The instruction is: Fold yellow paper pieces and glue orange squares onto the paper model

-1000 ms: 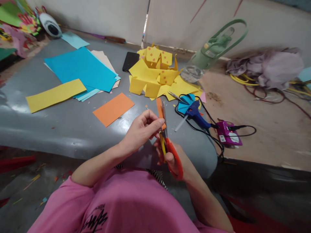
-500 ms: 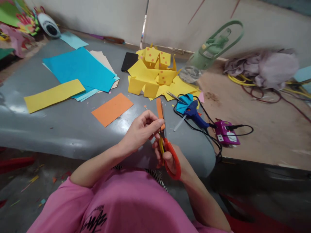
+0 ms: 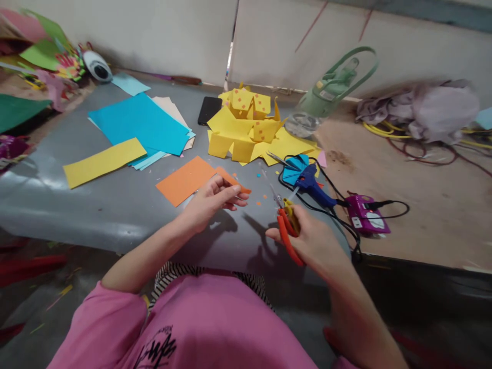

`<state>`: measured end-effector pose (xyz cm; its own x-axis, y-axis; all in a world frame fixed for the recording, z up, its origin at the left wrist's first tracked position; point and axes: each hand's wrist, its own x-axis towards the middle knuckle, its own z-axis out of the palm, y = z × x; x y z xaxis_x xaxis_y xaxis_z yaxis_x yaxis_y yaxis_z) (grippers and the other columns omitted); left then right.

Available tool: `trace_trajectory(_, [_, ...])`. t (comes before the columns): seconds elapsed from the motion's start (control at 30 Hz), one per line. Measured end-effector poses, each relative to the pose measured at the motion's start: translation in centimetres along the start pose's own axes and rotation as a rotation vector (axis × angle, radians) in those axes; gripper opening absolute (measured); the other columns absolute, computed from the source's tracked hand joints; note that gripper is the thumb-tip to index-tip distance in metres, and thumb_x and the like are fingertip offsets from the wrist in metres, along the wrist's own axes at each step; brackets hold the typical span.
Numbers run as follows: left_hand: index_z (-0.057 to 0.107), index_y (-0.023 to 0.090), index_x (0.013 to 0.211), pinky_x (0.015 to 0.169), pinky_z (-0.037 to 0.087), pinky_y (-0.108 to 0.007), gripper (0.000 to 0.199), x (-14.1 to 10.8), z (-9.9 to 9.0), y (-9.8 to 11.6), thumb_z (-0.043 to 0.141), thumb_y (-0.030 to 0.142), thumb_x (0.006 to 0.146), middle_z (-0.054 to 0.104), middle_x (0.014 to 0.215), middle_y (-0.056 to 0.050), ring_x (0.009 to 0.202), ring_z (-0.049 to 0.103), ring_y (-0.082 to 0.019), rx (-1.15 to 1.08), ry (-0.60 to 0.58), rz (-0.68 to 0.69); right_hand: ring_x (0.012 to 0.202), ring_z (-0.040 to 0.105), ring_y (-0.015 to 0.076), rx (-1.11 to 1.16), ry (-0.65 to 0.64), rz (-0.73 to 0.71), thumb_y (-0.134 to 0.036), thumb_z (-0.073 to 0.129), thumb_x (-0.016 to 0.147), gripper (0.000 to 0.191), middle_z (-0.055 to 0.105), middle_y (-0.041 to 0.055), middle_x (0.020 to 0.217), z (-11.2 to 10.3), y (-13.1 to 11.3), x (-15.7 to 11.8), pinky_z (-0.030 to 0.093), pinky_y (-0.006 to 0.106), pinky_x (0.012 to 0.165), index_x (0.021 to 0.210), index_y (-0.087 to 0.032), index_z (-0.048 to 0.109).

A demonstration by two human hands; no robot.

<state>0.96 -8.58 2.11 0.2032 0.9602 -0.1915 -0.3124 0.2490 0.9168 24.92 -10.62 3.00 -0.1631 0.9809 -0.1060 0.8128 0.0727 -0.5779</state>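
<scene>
Strip of orange paper [image 3: 232, 180] pinched in left hand [image 3: 209, 202], inboard of worktop [image 3: 115, 215] front edge; probably light, bendy, easy to crease, best held near one end. Right hand [image 3: 315, 238] gripping scissors [image 3: 285, 233] by handles near front right corner, blades toward back edge

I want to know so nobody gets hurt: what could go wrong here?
The scissors in the right hand might nick the bare left hand, which holds the orange strip nearby. The blue glue gun lies close to the right hand and could burn it if hot, though I can't tell whether it is. Its black cord might snag an arm and drag the gun.
</scene>
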Motion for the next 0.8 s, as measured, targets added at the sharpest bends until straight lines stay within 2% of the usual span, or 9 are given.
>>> trace_trajectory(0.1, [0.063, 0.016, 0.090, 0.066, 0.047, -0.023, 0.029, 1.4, -2.3, 1.3, 0.080, 0.037, 0.078, 0.074, 0.098, -0.006, 0.078, 0.067, -0.011, 0.057, 0.076, -0.001, 0.063, 0.063, 0.0229, -0.238, -0.017, -0.022, -0.071, 0.067, 0.076, 0.052, 0.068, 0.0031, 0.074, -1.5, -0.3, 2.3, 0.041, 0.030, 0.054, 0.095, -0.023, 0.059])
trace_trajectory(0.27, [0.067, 0.015, 0.089, 0.064, 0.046, -0.020, 0.018, 3.8, -4.3, 2.7, 0.078, 0.028, 0.082, 0.074, 0.099, -0.006, 0.074, 0.066, -0.008, -0.011, 0.116, -0.092, 0.067, 0.064, 0.0250, -0.404, -0.091, -0.121, -0.055, 0.060, 0.086, 0.036, 0.069, 0.0078, 0.079, -0.8, -0.5, 6.1, 0.039, 0.030, 0.056, 0.095, -0.021, 0.063])
trace_trajectory(0.47, [0.066, 0.016, 0.087, 0.062, 0.047, -0.019, 0.011, 5.0, -4.1, 3.0, 0.075, 0.022, 0.086, 0.075, 0.093, -0.005, 0.069, 0.066, -0.007, -0.040, 0.142, -0.107, 0.071, 0.065, 0.0251, -0.346, -0.068, -0.080, -0.054, 0.062, 0.084, 0.035, 0.071, 0.0077, 0.081, -0.3, -0.8, 7.5, 0.039, 0.030, 0.058, 0.097, -0.021, 0.062])
trace_trajectory(0.57, [0.066, 0.016, 0.089, 0.061, 0.048, -0.018, 0.008, 5.5, -3.9, 2.8, 0.073, 0.021, 0.087, 0.075, 0.089, -0.004, 0.067, 0.067, -0.007, -0.079, 0.154, -0.097, 0.076, 0.066, 0.0241, -0.149, -0.062, -0.075, -0.053, 0.060, 0.085, 0.034, 0.073, 0.0077, 0.087, 0.3, -0.8, 7.5, 0.043, 0.030, 0.063, 0.099, -0.021, 0.061])
trace_trajectory(0.67, [0.067, 0.017, 0.092, 0.061, 0.049, -0.017, 0.014, 6.0, -3.6, 2.5, 0.076, 0.025, 0.085, 0.074, 0.089, -0.003, 0.068, 0.068, -0.007, -0.126, 0.169, -0.077, 0.075, 0.067, 0.0225, 0.054, -0.137, -0.031, -0.054, 0.055, 0.089, 0.034, 0.073, 0.0050, 0.086, 1.0, -1.2, 7.2, 0.047, 0.030, 0.063, 0.098, -0.022, 0.058])
trace_trajectory(0.73, [0.066, 0.017, 0.093, 0.062, 0.050, -0.017, 0.020, 6.3, -3.6, 2.3, 0.079, 0.028, 0.081, 0.074, 0.092, -0.003, 0.072, 0.069, -0.008, -0.135, 0.172, -0.062, 0.076, 0.068, 0.0232, 0.020, -0.144, -0.014, -0.059, 0.057, 0.087, 0.038, 0.073, 0.0055, 0.088, 1.3, -1.5, 7.1, 0.047, 0.031, 0.064, 0.099, -0.022, 0.060])
trace_trajectory(0.8, [0.066, 0.018, 0.093, 0.064, 0.050, -0.018, 0.022, 6.5, -3.7, 2.1, 0.079, 0.028, 0.079, 0.075, 0.094, -0.003, 0.075, 0.070, -0.009, -0.137, 0.187, -0.049, 0.081, 0.069, 0.0255, -0.118, -0.079, -0.020, -0.059, 0.064, 0.084, 0.044, 0.074, 0.0084, 0.094, 1.4, -1.7, 7.2, 0.048, 0.032, 0.067, 0.105, -0.021, 0.062])
